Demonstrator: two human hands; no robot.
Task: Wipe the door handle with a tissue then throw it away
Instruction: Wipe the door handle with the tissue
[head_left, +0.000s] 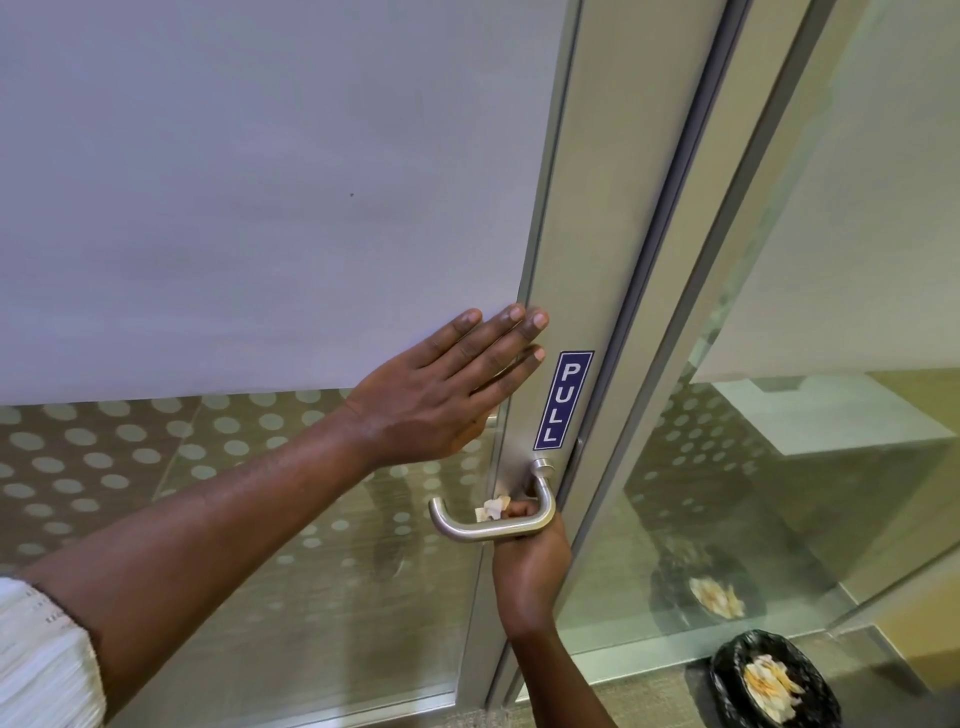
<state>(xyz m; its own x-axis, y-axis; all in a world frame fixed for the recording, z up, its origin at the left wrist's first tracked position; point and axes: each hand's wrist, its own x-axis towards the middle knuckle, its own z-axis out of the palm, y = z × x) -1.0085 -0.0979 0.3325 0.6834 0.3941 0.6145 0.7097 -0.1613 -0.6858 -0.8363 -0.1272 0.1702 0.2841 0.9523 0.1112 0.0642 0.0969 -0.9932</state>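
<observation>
A brushed-metal lever door handle (470, 530) juts from the aluminium stile of a frosted glass door (260, 208). My right hand (530, 566) reaches up from below, fingers curled behind the handle's bar, pinching a crumpled whitish tissue (492, 508) against it. My left hand (452, 384) lies flat on the door just above the handle, fingers spread, holding nothing.
A blue PULL sign (565, 400) sits on the stile above the handle. A bin lined with a black bag (771, 680) holding used tissues stands on the floor at the lower right, beside a fixed glass panel (831, 467) that mirrors it.
</observation>
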